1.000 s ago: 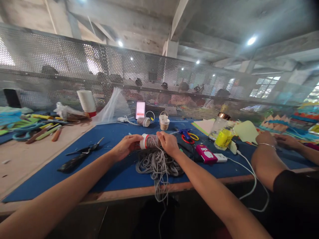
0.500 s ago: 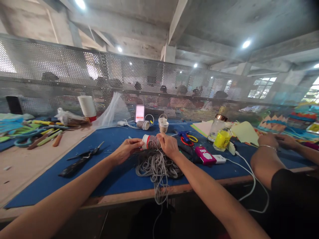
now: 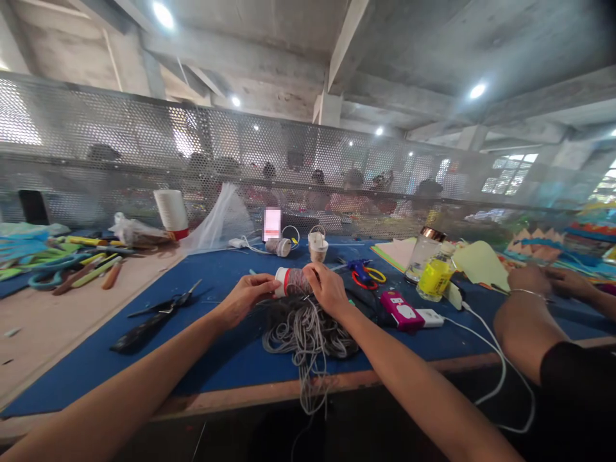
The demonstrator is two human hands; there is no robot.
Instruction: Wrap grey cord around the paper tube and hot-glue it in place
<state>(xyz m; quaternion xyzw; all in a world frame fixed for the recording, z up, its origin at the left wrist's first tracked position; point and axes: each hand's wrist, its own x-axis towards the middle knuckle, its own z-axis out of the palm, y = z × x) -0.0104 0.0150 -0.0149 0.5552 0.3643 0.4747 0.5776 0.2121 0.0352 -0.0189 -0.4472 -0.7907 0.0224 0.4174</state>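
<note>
While the left hand (image 3: 251,294) pinches the white, red-banded end between thumb and fingers, the right hand (image 3: 330,289) closes around the opposite, cord-wrapped end, so one cup (image 3: 294,282) is held on its side between both. Neither grip stands open; each is drawn in to the cup's width, though the right fingers' undersides are hidden. Directly below the grip, a loose heap of grey cord (image 3: 308,330) lies on the blue mat (image 3: 212,369), some loops hanging over the table's near edge. Just beyond the grip, a second wrapped cup (image 3: 278,248) lies on its side near a lit phone (image 3: 272,221), and a small basket (image 3: 317,246) stands beside it. Left of the grip, well apart, rests a black-handled cutting tool (image 3: 149,324). Right of the grip sit a blue tool (image 3: 360,269), a magenta box (image 3: 402,311) and, farther off, a yellow bottle (image 3: 435,276).
</note>
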